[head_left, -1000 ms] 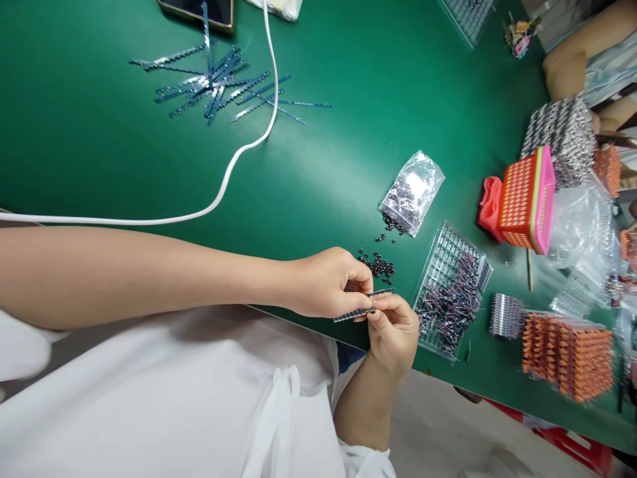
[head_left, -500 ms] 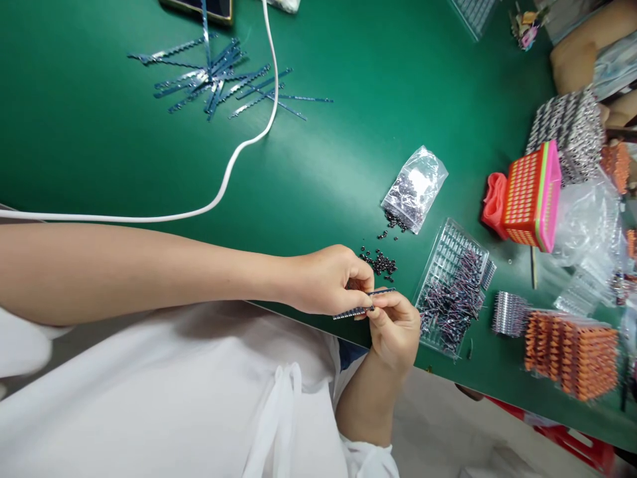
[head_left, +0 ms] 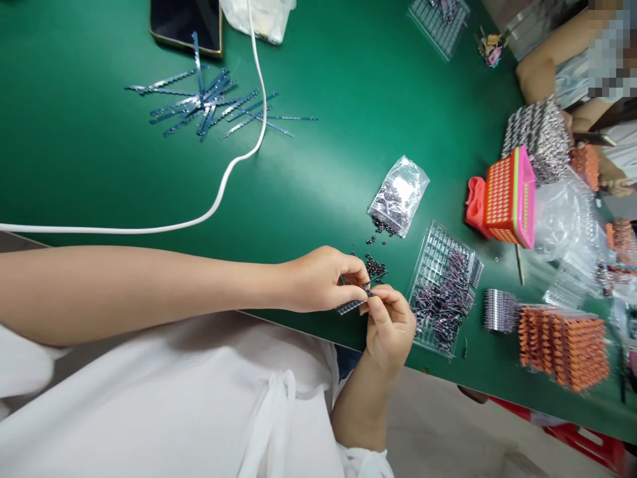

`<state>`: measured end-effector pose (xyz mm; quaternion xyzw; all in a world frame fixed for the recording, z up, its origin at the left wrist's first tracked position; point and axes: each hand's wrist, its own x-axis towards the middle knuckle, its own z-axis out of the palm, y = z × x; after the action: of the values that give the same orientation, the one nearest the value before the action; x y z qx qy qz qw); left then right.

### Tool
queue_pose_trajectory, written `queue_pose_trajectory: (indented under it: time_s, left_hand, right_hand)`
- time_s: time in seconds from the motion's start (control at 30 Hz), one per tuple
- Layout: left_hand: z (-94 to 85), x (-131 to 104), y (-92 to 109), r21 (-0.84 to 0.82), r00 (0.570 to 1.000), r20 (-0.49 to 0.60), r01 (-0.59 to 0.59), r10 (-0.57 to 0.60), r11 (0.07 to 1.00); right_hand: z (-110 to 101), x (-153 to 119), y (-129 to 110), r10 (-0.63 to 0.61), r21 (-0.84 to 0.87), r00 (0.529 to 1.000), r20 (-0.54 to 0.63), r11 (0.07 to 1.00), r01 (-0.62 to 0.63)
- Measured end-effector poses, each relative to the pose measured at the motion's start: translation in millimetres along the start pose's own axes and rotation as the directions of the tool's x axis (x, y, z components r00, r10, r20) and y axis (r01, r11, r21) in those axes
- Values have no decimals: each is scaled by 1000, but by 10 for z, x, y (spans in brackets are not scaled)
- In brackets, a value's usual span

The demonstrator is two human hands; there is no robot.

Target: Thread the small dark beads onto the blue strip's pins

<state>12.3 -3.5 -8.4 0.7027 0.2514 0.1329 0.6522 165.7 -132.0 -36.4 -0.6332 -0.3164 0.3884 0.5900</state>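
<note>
My left hand [head_left: 323, 280] reaches in from the left with its thumb and fingers closed on a narrow dark strip [head_left: 350, 307] with a ridged edge. Close against it, my right hand [head_left: 393, 328] pinches at the same spot, thumb against fingertips, where a small dark piece shows. Fingers cover most of the strip, so what exactly the right fingertips grip is hard to make out. Just beyond the hands lies a small heap of dark beads [head_left: 375, 267]. A clear plastic bag [head_left: 399, 196] of such beads spills a few onto the green table [head_left: 318, 179].
Right of my hands is a clear tray [head_left: 423, 265] of thin dark pieces. Farther right stand an orange stack [head_left: 562, 348] and a red-and-pink basket [head_left: 502, 199]. Blue strips [head_left: 209, 103], a white cable [head_left: 226, 176] and a phone [head_left: 186, 26] lie beyond my left arm. Another person's arm [head_left: 552, 56] is at upper right.
The view has shifted, so table items sit lower or more to the left. Between my fingertips the strip has tilted a little, and less of it shows. Both hands stay together.
</note>
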Motion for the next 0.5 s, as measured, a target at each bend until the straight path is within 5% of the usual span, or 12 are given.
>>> queue_pose_trajectory:
  time_s: [0.23, 0.5]
  left_hand:
    - [5, 6, -24, -64, 997, 45, 65, -62, 996]
    - [-46, -2, -6, 81, 982, 120, -157, 147, 984]
  right_hand:
    - [17, -14, 14, -39, -33, 998, -57, 999, 38]
    - [-36, -9, -6, 53, 39, 997, 52, 998, -55]
